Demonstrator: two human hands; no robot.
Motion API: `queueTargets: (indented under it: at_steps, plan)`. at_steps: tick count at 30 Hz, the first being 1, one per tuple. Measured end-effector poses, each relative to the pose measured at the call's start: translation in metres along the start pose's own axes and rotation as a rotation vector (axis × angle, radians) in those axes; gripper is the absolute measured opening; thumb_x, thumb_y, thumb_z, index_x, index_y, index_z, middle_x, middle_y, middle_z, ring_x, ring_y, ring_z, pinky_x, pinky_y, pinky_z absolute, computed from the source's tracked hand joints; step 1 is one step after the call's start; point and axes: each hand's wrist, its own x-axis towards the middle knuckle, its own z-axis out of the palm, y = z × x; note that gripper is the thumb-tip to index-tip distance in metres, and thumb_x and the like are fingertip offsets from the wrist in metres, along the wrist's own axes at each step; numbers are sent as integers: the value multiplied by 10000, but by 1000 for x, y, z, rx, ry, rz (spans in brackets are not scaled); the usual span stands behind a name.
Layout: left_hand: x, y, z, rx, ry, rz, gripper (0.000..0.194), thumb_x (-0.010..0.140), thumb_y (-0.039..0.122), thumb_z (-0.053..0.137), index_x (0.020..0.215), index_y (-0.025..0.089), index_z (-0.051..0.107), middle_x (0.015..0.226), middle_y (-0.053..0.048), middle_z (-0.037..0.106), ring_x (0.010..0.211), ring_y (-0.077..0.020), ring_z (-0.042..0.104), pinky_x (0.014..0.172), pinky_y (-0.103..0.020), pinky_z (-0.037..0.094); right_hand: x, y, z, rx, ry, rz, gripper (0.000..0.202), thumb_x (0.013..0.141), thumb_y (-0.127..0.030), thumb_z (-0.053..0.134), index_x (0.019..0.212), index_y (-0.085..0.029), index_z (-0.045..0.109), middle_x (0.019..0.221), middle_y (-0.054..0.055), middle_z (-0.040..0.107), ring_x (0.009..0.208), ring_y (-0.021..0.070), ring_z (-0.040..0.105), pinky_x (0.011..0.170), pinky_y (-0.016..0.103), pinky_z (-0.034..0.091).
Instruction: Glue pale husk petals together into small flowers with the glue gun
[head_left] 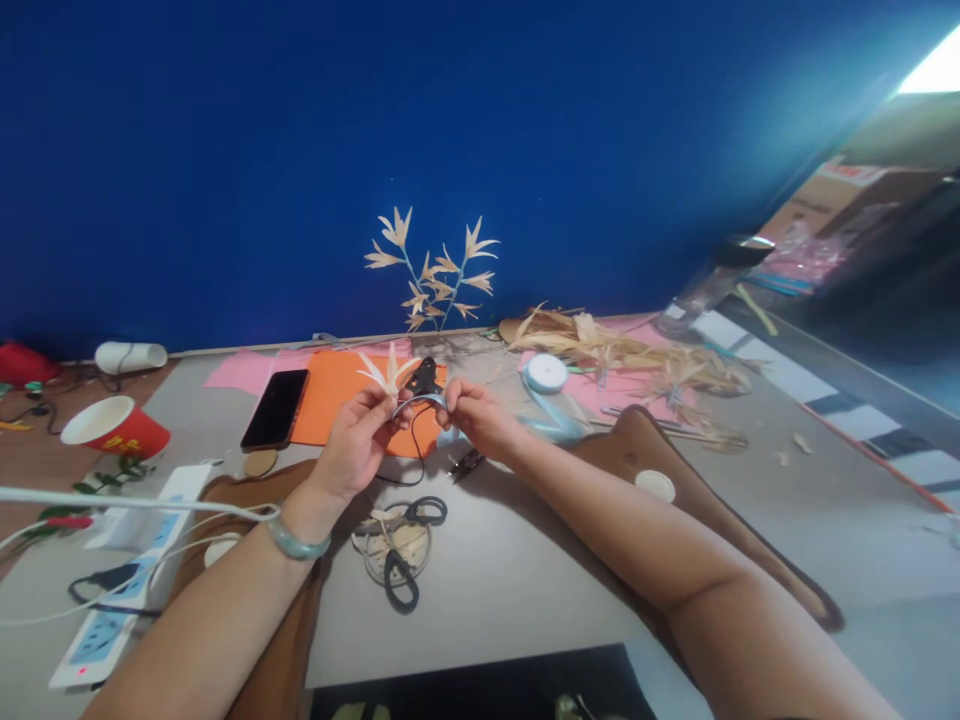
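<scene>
L hand [354,438]: thumb & fingertips pinching the base of a pale husk flower [391,370]. R hand [481,415]: thumb & fingers pinching a lt-blue strip [420,399], which runs sideways btwn the hands, bowed slightly up; its L end meets the L fingertips. Flower's held over the desk [480,590], nearer back edge than front; long axis abt upright, petals fanning up & twd back edge, base down. Base is hidden by fingers, so can't tell if strip goes round it.

Just behind: blk gadget [426,376], partly covered, hard to ID, over an orange sheet [322,395]. Blk mat [480,685] at front edge, cut off by bottom of view. Flowered stems [457,278] rise at back edge; lower ends hard to make out.

Containers: round dish [430,552] btwn forearms w/ pale scraps [405,540]; scissors [400,582] lie across, blades hard to pick out. Red paper cup [146,432] twd desk's L end, pale inside. White cup [127,357] on its side by back edge, contents not visible. Cardboard box [840,200] past R edge, blurry, contents unclear.
</scene>
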Motion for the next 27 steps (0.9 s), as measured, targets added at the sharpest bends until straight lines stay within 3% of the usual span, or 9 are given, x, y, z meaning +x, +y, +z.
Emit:
queueTargets:
  at_steps: [6, 9, 14, 17, 20, 22, 24, 25, 27]
  plan:
    - [-2, 4, 0, 29, -28, -18, 226, 689, 310, 773, 768, 204, 590, 820, -16, 679, 578, -105, 563, 513, -251, 404, -9, 1, 2, -314, -3, -135, 148, 693, -107, 494, 618, -196, 586, 604, -16, 615, 585, 114, 540, 611, 253, 430]
    - [-3, 4, 1, 13, -32, -6, 216, 687, 288, 775, 748, 205, 584, 696, 6, 624, 580, -108, 545, 531, -250, 408, -10, 1, 4, -314, 28, -179, 150, 689, -90, 474, 670, -198, 575, 632, -21, 623, 590, 107, 537, 612, 247, 430]
    - [-2, 1, 0, 35, -20, 41, 216, 689, 282, 775, 756, 201, 587, 652, 13, 570, 606, -107, 521, 573, -254, 416, -9, 1, 8, -113, 63, -65, 82, 785, -222, 557, 865, -224, 543, 696, -28, 653, 547, 103, 541, 559, 245, 442]
    - [-3, 0, 0, 62, -44, 42, 211, 695, 284, 773, 752, 193, 592, 655, 6, 572, 599, -107, 513, 569, -257, 411, -8, 4, 7, -178, 45, 1, 184, 787, -345, 638, 905, -209, 601, 713, -11, 645, 528, 99, 519, 519, 241, 419]
    - [-3, 0, -1, 53, -54, 45, 201, 691, 270, 780, 741, 185, 604, 651, 2, 582, 595, -103, 518, 568, -246, 420, -8, 7, 6, -360, 103, -72, 97, 770, -290, 659, 807, -204, 634, 725, 3, 629, 609, 118, 549, 604, 265, 448]
    - [-2, 2, -1, 22, -36, 57, 202, 677, 253, 791, 741, 182, 613, 647, 3, 590, 602, -99, 527, 562, -227, 424, -10, 4, 7, -517, 184, -231, 76, 787, -234, 618, 861, -228, 638, 850, 28, 654, 794, 164, 602, 739, 309, 473]
    - [0, 3, -1, 2, -23, 74, 196, 670, 232, 793, 726, 172, 615, 651, 2, 595, 603, -92, 529, 562, -216, 431, -13, -6, 11, -790, 209, -433, 194, 804, -194, 584, 986, -235, 639, 1075, 67, 642, 1032, 204, 568, 896, 363, 434]
    - [2, 4, -2, -12, -20, 84, 199, 657, 210, 799, 722, 166, 616, 660, -1, 602, 615, -92, 536, 560, -209, 432, -16, -13, 15, -954, 186, -507, 212, 813, -179, 564, 1008, -212, 642, 1123, 89, 631, 1079, 219, 548, 945, 391, 398]
    - [3, 5, -2, -31, -25, 92, 194, 652, 175, 796, 724, 160, 617, 665, 1, 605, 629, -88, 542, 563, -199, 438, -24, -30, 25, -1303, 24, -520, 191, 863, -175, 503, 962, -171, 666, 972, 94, 674, 966, 218, 577, 975, 434, 338]
